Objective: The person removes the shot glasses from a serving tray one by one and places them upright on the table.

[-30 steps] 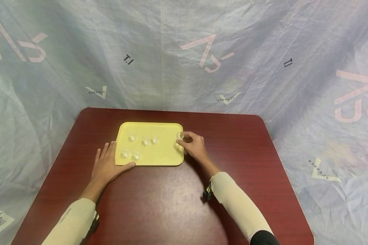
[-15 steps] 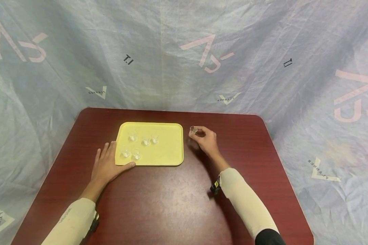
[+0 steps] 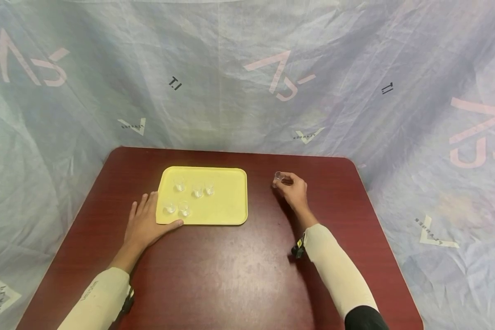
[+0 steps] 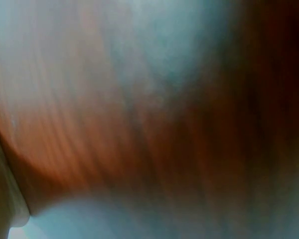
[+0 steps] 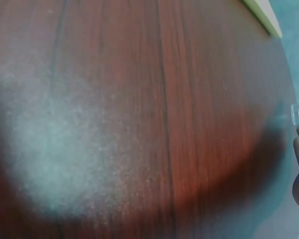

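On the table to the right of the tray, my right hand pinches a small clear shot glass between thumb and fingers. That glass also shows at the right edge of the right wrist view, beside the fingertips. My left hand lies flat with fingers spread at the near left corner of the yellow tray, its thumb along the front rim. Several more clear glasses stand on the tray's left and middle parts, among them one glass near the front. The left wrist view is blurred and shows mostly table.
A dark red wooden table with rounded corners carries everything. Grey printed cloth hangs close behind its back edge and along both sides. The tray's corner appears at the top right of the right wrist view.
My right hand has carried the glass from the tray's right end out to the right over the table. My left hand and the other glasses have stayed in place.
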The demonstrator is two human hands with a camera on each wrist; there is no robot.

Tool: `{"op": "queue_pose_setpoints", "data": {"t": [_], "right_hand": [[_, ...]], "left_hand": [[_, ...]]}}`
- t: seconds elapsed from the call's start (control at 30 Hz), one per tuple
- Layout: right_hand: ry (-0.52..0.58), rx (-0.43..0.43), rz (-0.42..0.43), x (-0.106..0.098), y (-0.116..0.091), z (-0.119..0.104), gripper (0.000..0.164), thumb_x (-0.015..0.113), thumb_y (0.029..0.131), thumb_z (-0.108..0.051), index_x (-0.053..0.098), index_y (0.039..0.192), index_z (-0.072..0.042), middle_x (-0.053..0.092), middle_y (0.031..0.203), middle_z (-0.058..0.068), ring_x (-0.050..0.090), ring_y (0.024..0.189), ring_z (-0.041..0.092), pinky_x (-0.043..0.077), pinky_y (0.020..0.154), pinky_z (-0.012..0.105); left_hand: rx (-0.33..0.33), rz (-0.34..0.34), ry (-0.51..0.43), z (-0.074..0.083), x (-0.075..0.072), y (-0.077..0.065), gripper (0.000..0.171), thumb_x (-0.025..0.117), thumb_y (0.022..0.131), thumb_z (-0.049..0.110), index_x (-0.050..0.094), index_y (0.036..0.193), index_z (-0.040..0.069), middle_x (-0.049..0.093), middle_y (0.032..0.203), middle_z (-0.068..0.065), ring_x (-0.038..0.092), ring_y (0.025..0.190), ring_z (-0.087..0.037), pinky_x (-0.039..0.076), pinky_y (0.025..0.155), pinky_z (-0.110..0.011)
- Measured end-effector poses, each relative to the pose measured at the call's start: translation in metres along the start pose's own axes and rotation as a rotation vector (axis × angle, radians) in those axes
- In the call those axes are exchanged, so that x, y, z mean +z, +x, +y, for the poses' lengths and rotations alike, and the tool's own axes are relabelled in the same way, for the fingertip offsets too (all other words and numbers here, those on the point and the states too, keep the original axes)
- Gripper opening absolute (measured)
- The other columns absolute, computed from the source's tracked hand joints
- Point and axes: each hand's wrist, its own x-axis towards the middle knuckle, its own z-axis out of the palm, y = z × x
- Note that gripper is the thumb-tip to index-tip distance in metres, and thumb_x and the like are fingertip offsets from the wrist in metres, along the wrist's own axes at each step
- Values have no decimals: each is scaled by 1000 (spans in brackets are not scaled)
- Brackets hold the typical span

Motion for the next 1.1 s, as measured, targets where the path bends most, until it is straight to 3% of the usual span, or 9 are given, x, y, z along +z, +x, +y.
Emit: {"op": "queue_pose_setpoints", "data": {"t": [0.5,1.1], "right_hand": [[-47,77,71,1,21,12,38,87,86,-28,75,119,-15,78,112,10,73,107,24,62,93,42],[-103,139,81,12,38,9,36,90,83,-30,76,111,-14,79,109,7,75,103,21,60,94,37]], "left_hand": [[-9,-7,10,-1,2,1,142,60,68,97,7,169,12,20,174,-18,13,163,-40,3,131,-64],[-22,-9,20,-1,3,1,142,61,67,97,7,169,14,19,174,-16,12,163,-38,2,132,-61]]}}
